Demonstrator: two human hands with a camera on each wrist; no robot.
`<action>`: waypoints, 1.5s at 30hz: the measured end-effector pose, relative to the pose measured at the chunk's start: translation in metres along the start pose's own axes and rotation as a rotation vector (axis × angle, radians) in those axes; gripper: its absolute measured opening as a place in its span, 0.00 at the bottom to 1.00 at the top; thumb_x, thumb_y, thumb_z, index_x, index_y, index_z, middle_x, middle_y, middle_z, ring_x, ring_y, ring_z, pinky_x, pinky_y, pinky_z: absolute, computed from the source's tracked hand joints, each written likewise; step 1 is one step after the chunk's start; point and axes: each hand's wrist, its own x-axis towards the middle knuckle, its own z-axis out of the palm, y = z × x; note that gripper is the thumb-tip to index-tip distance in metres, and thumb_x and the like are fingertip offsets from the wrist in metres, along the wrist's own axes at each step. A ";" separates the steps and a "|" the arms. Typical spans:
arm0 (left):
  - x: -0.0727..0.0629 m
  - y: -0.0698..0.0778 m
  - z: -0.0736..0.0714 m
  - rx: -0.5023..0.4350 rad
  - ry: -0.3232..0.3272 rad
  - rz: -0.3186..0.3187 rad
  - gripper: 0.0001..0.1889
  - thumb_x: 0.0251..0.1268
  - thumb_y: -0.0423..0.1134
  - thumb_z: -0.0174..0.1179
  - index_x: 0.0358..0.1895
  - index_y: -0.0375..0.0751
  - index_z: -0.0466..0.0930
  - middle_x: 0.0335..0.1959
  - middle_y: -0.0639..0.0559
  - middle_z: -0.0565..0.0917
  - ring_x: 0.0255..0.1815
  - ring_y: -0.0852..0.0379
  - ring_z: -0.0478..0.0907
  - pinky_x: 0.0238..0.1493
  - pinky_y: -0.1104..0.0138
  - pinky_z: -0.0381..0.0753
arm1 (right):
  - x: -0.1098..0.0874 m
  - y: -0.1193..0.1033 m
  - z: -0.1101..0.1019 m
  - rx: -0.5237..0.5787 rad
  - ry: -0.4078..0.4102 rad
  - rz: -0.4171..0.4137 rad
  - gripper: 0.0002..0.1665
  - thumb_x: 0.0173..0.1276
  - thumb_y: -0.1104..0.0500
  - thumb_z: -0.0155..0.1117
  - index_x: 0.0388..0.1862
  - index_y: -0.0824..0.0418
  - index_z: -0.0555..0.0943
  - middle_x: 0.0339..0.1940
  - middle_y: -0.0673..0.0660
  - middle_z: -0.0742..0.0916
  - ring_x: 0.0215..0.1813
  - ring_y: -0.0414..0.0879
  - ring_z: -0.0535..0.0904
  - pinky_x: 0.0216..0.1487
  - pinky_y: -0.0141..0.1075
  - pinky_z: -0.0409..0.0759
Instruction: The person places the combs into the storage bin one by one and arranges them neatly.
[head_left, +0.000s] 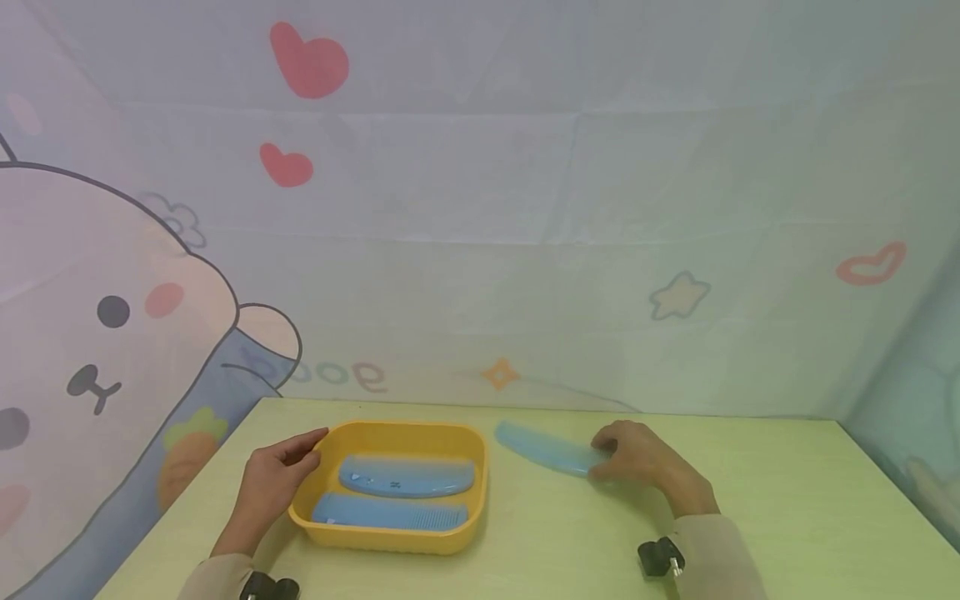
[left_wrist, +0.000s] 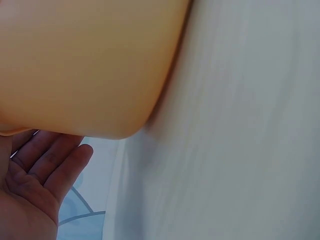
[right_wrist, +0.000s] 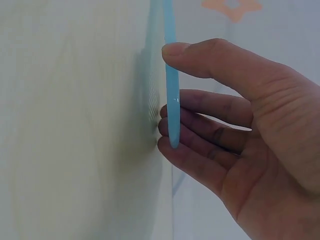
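Observation:
My right hand pinches the right end of a translucent blue comb, to the right of a yellow basket. In the right wrist view the comb appears edge-on, thumb on one side and fingers on the other, its teeth toward the table. My left hand rests at the basket's left rim, fingertips against it. In the left wrist view its fingers reach out, fairly straight, along the basket's outer wall. Two more blue combs lie inside, a curved comb behind a straighter comb.
The pale table ends at the back against a printed cloth with hearts and a large cartoon animal. The basket stands left of the table's middle. Small black devices sit at both wrists.

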 end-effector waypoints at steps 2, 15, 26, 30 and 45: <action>0.000 0.000 0.000 0.002 0.002 0.004 0.18 0.77 0.33 0.64 0.66 0.36 0.85 0.61 0.38 0.86 0.53 0.65 0.85 0.47 0.78 0.80 | 0.000 -0.001 0.000 0.003 -0.010 0.003 0.32 0.57 0.56 0.84 0.57 0.73 0.85 0.53 0.60 0.88 0.55 0.59 0.83 0.60 0.55 0.82; 0.000 0.002 0.000 -0.001 0.002 0.015 0.18 0.78 0.32 0.64 0.67 0.36 0.85 0.61 0.38 0.86 0.53 0.65 0.85 0.48 0.78 0.80 | -0.002 -0.006 -0.003 0.018 -0.044 0.005 0.30 0.58 0.56 0.84 0.55 0.71 0.87 0.51 0.57 0.88 0.53 0.57 0.84 0.57 0.53 0.83; 0.001 0.002 0.001 -0.013 0.000 0.019 0.18 0.78 0.32 0.64 0.66 0.35 0.85 0.61 0.37 0.86 0.51 0.70 0.84 0.47 0.78 0.80 | 0.000 -0.006 -0.005 0.003 0.026 -0.066 0.30 0.59 0.55 0.83 0.55 0.72 0.87 0.49 0.57 0.88 0.52 0.56 0.84 0.57 0.53 0.83; 0.000 0.004 0.000 0.005 0.003 0.020 0.18 0.77 0.32 0.64 0.66 0.35 0.85 0.61 0.38 0.86 0.53 0.60 0.86 0.47 0.78 0.80 | 0.000 -0.010 -0.007 0.036 0.054 -0.098 0.30 0.61 0.56 0.82 0.57 0.73 0.86 0.48 0.58 0.87 0.51 0.54 0.83 0.55 0.52 0.83; -0.003 0.004 -0.003 0.001 -0.003 0.013 0.18 0.78 0.32 0.64 0.67 0.35 0.84 0.61 0.37 0.86 0.49 0.72 0.83 0.47 0.77 0.81 | 0.002 -0.045 -0.013 0.091 0.067 -0.193 0.31 0.63 0.55 0.81 0.60 0.72 0.86 0.48 0.53 0.86 0.55 0.55 0.83 0.58 0.53 0.83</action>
